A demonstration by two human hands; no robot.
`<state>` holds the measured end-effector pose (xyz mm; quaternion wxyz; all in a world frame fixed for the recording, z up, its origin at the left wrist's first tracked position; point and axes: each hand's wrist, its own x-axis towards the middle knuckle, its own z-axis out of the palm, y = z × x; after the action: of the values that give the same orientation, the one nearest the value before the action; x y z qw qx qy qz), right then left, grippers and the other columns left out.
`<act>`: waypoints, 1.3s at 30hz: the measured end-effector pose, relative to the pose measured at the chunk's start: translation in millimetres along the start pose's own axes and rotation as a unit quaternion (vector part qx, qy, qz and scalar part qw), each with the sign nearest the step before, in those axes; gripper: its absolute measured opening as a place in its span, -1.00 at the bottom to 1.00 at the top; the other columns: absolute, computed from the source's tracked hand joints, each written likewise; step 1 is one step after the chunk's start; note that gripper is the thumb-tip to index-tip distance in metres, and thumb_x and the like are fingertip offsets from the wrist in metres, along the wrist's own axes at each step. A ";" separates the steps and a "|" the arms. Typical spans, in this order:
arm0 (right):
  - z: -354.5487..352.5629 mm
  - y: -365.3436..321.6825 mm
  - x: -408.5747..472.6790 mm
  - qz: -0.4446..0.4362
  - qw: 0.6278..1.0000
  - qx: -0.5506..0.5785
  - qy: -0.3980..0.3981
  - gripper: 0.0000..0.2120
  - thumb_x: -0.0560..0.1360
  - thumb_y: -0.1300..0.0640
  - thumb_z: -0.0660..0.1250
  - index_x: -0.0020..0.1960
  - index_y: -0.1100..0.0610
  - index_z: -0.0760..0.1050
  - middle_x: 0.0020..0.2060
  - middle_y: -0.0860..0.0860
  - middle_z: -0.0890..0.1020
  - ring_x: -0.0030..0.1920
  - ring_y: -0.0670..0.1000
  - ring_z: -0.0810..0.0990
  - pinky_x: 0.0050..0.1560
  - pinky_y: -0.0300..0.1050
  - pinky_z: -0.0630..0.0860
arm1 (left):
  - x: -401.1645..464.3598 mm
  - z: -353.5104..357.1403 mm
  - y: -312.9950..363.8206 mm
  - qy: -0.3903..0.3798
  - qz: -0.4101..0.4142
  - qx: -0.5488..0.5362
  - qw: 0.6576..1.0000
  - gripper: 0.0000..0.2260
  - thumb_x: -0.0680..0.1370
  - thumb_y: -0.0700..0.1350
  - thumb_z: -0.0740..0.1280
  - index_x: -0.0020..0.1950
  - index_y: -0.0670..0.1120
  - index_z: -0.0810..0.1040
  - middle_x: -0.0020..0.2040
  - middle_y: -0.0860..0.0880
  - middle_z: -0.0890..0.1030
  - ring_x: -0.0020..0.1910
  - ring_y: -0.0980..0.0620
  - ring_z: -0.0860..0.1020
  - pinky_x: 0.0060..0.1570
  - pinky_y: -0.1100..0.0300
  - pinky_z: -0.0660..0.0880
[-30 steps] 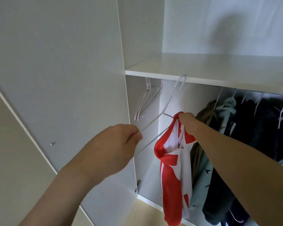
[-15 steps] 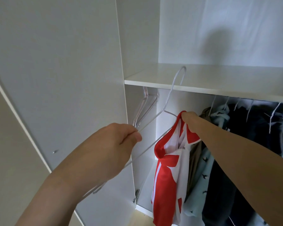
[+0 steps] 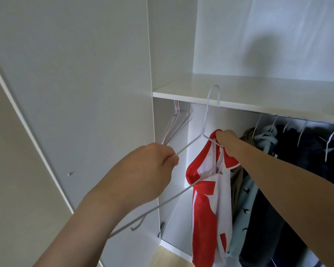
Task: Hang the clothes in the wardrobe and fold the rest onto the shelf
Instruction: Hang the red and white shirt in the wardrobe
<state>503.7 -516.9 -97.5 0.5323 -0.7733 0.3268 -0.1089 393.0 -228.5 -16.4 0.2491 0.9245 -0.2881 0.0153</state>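
Note:
A red and white garment (image 3: 208, 205) hangs down inside the open wardrobe. My right hand (image 3: 225, 138) grips its top edge together with one shoulder of a thin white wire hanger (image 3: 205, 120). My left hand (image 3: 152, 166) pinches the hanger's other shoulder, and the hanger's bottom bar runs down past my left wrist. The right end of the hanger sits inside the garment's opening. The hanger's hook reaches up in front of the white shelf (image 3: 258, 93). The rail is hidden behind the shelf edge.
Several empty hangers (image 3: 175, 126) hang at the far left of the rail. To the right hang a light blue patterned garment (image 3: 245, 205) and dark clothes (image 3: 307, 160). The open wardrobe door (image 3: 69, 93) stands at my left.
The view has tilted up, showing more of the shelf. The hanger's hook has turned more upright, and its right end has gone further into the garment. Both hands keep their hold.

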 end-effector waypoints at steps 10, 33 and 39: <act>13.6 -19.7 -22.7 -0.019 0.999 -0.013 -0.022 -0.83 0.60 0.12 0.17 -0.14 0.15 0.39 -0.25 0.06 0.44 -0.27 0.00 0.40 -0.04 -0.09 0.37 | 47.5 49.8 -16.5 -0.025 -0.009 0.004 1.000 -0.71 0.64 -0.06 0.12 -0.04 -0.12 0.60 -0.16 -0.07 0.60 -0.14 -0.06 0.56 -0.13 0.16 0.48; -0.1 -2.0 -51.2 -0.345 0.873 -0.344 0.019 -0.73 0.64 0.06 0.05 0.02 0.14 0.49 -0.15 0.02 0.55 -0.17 0.02 0.52 -0.09 -0.15 0.45 | 50.8 38.3 -43.4 0.051 0.030 0.038 0.998 -0.75 0.63 -0.03 0.14 -0.07 -0.07 0.57 -0.18 -0.03 0.60 -0.13 -0.08 0.53 -0.13 0.10 0.47; -3.1 -5.5 -49.7 -0.330 0.896 -0.296 0.003 -0.72 0.64 0.12 0.05 -0.02 0.23 0.47 -0.20 0.09 0.56 -0.18 0.07 0.53 -0.12 -0.12 0.44 | 43.2 8.4 -47.2 0.071 0.025 0.076 0.994 -0.74 0.63 -0.02 0.12 -0.04 -0.03 0.59 -0.22 0.02 0.57 -0.14 -0.06 0.53 -0.13 0.10 0.48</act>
<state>466.4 -487.1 -82.3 0.2112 -0.9582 0.0718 -0.1793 453.5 -221.7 -37.7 0.1979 0.9297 -0.2909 0.1089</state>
